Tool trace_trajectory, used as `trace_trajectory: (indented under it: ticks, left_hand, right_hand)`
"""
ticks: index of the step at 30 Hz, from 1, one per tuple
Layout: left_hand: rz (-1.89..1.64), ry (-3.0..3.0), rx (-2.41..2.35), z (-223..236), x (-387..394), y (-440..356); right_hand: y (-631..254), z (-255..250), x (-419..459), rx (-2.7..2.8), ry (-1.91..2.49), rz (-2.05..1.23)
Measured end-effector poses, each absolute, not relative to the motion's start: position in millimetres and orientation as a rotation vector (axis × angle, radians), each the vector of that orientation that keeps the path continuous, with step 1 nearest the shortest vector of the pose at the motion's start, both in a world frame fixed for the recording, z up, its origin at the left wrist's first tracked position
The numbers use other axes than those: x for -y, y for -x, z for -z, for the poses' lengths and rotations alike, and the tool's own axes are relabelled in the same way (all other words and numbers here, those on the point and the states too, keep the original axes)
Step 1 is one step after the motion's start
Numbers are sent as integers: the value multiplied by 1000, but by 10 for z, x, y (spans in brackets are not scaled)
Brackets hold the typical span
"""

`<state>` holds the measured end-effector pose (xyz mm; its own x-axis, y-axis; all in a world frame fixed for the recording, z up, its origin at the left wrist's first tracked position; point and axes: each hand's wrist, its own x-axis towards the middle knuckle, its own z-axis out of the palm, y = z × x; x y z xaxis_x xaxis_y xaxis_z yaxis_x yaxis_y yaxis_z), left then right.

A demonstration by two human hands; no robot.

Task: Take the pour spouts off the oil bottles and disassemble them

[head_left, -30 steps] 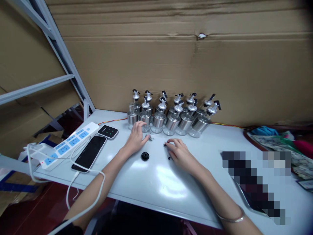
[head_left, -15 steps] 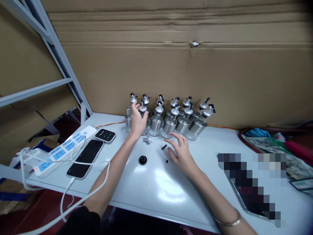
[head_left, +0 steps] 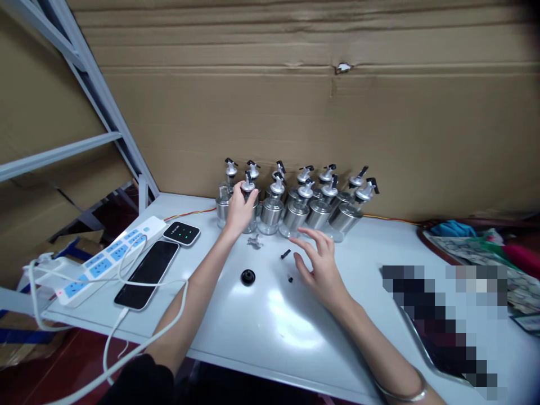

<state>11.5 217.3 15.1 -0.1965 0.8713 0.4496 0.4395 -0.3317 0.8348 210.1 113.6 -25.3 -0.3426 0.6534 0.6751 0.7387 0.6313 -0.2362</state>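
My left hand [head_left: 241, 212] is closed around the upper part of a glass bottle with a steel sleeve and a silver pourer top [head_left: 248, 183], in the front row. Its fingers are partly hidden behind the bottle. Open, my right hand [head_left: 323, 270] hovers over the table with fingers spread and nothing in them. Just left of it lie a small black lever [head_left: 286, 254] and a tiny black piece [head_left: 291, 279]. A silver pourer part [head_left: 255, 242] rests below the left hand, and a round black stopper [head_left: 248, 277] sits nearer me.
Several similar bottles [head_left: 272, 211] stand in two rows before the cardboard wall [head_left: 270, 112]. To the left are a power strip [head_left: 113, 256], a phone [head_left: 147, 275], a small black device [head_left: 181, 233] and white cables. A blurred-out dark object [head_left: 439, 326] lies at right.
My left hand has moved up from the table to the bottle and closed on it. My right hand has drawn back from the black lever, its fingers spreading.
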Motion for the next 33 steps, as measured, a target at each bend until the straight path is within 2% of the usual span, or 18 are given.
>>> trace_trajectory:
  ticks: [7, 12, 18, 23, 28, 33]
  left_hand:
    - [-1737, -1538, -1379, -159, -2214, -103]
    - [-1846, -1782, -1007, -475, -1997, -91]
    - [-1616, -1913, -737, -747, -1697, -141]
    - [-1097, -2418, -954, -753, -1502, -268]
    - [-619, -2653, -883, -793, -1327, -357]
    - [-513, -2647, -842, -870, -1238, -332]
  right_hand:
    - [-2104, 219, -1128, 1984, 1071, 179]
    - [-2086, 141, -1062, 1896, 1044, 230]
    - [-2044, 105, -992, 1789, 973, 300]
    - [-2048, 182, -1001, 1726, 902, 255]
    - [-2087, 201, -1017, 1750, 914, 315]
    - [-2137, 124, -988, 1836, 900, 454]
